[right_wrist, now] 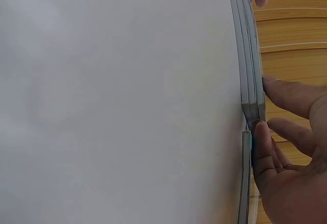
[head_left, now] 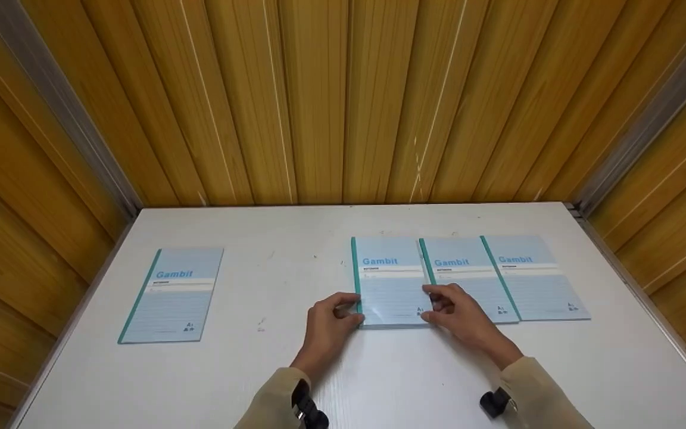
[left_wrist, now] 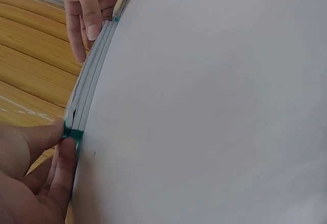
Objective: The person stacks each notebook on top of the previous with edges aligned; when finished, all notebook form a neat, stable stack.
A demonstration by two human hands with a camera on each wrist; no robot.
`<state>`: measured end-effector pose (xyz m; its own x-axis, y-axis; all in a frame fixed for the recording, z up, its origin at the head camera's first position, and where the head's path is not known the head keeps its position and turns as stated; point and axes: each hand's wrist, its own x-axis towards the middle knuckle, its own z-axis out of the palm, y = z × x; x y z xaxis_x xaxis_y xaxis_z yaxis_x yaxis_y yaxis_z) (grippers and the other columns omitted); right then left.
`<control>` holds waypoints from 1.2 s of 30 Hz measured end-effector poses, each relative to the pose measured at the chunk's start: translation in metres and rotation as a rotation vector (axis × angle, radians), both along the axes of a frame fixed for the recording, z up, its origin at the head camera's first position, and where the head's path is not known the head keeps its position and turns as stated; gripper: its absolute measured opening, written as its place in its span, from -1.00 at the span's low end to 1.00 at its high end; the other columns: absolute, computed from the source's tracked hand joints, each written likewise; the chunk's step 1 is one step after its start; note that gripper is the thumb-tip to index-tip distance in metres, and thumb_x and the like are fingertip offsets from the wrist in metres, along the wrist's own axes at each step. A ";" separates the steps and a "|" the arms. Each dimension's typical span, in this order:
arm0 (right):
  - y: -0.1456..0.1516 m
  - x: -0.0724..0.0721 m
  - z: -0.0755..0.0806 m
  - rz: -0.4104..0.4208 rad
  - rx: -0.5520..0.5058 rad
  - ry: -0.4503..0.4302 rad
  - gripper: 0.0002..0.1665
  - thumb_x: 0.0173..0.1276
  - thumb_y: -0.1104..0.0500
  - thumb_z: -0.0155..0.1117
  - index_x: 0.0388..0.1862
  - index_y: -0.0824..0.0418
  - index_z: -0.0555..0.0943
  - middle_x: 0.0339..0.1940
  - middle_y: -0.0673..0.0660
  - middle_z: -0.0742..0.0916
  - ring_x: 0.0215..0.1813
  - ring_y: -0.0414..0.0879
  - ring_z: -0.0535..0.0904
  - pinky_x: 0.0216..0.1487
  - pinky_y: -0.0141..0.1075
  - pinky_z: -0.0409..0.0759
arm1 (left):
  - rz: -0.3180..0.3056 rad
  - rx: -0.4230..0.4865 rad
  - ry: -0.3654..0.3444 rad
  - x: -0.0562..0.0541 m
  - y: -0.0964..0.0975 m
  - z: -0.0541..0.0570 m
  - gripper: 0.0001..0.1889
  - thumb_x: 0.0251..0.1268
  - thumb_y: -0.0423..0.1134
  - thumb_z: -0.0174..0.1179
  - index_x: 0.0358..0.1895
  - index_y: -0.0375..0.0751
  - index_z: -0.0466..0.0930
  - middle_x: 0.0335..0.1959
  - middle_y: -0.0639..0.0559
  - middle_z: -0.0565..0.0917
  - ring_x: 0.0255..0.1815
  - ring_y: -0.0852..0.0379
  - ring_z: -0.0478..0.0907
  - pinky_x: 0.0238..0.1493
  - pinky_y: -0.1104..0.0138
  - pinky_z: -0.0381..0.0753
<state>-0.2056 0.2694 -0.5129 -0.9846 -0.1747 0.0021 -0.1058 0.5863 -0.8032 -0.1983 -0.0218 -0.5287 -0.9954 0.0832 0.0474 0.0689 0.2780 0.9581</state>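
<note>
Left hand [head_left: 325,326] and right hand [head_left: 461,316]: fingers clamped on opposite edges of notebook stack [head_left: 392,292], held between; even pressure advised, edges kept flush. At 3 o'clock: second notebook [head_left: 468,275], third notebook [head_left: 533,285], best left unnudged. At 9 o'clock: lone notebook [head_left: 171,299].

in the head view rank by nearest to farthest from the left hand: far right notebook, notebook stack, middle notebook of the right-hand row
1. Notebook stack: at the left hand's fingertips.
2. Middle notebook: just right of the stack.
3. Far right notebook: right end of the row.
</note>
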 end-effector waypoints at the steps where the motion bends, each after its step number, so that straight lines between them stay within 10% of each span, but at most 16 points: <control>1: 0.000 0.000 0.000 0.004 -0.001 0.003 -0.34 0.39 0.25 0.53 0.44 0.32 0.57 0.03 0.13 0.60 -0.02 -0.02 0.51 0.02 -0.35 0.56 | 0.001 0.000 0.001 0.000 0.000 0.000 -0.66 0.28 -0.45 0.48 0.11 -0.19 0.79 -0.01 0.00 0.78 -0.26 0.18 0.65 -0.21 0.35 0.65; 17: 0.003 -0.005 0.014 -0.100 -0.031 -0.044 -0.37 0.44 0.17 0.50 0.42 0.33 0.57 0.14 0.22 0.70 0.07 0.05 0.63 -0.01 -0.28 0.62 | -0.053 0.049 -0.040 0.003 -0.011 0.001 -0.59 0.32 -0.45 0.43 0.23 -0.21 0.71 0.16 -0.11 0.74 -0.09 0.12 0.74 -0.01 0.26 0.72; 25: -0.023 -0.011 0.031 -0.092 -0.151 0.031 -0.37 0.48 0.16 0.46 0.46 0.28 0.54 0.21 0.24 0.72 0.19 0.07 0.66 0.10 -0.43 0.59 | -0.037 0.057 -0.016 0.007 -0.065 0.013 -0.50 0.35 -0.37 0.45 0.35 -0.22 0.63 0.32 -0.22 0.64 -0.03 0.04 0.75 -0.08 0.23 0.77; 36: -0.070 -0.021 0.030 -0.032 -0.234 0.074 -0.40 0.43 0.22 0.50 0.42 0.23 0.60 0.18 0.26 0.73 0.12 -0.02 0.68 0.25 -0.20 0.62 | 0.179 -0.054 -0.018 0.012 -0.141 0.030 -0.55 0.38 -0.31 0.45 0.31 -0.16 0.67 0.28 -0.05 0.68 0.03 0.01 0.69 -0.06 0.33 0.71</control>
<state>-0.2267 0.1997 -0.4833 -0.9852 -0.1301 0.1115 -0.1541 0.3889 -0.9083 -0.1860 -0.1632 -0.4989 -0.9952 -0.0936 0.0300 -0.0031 0.3351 0.9422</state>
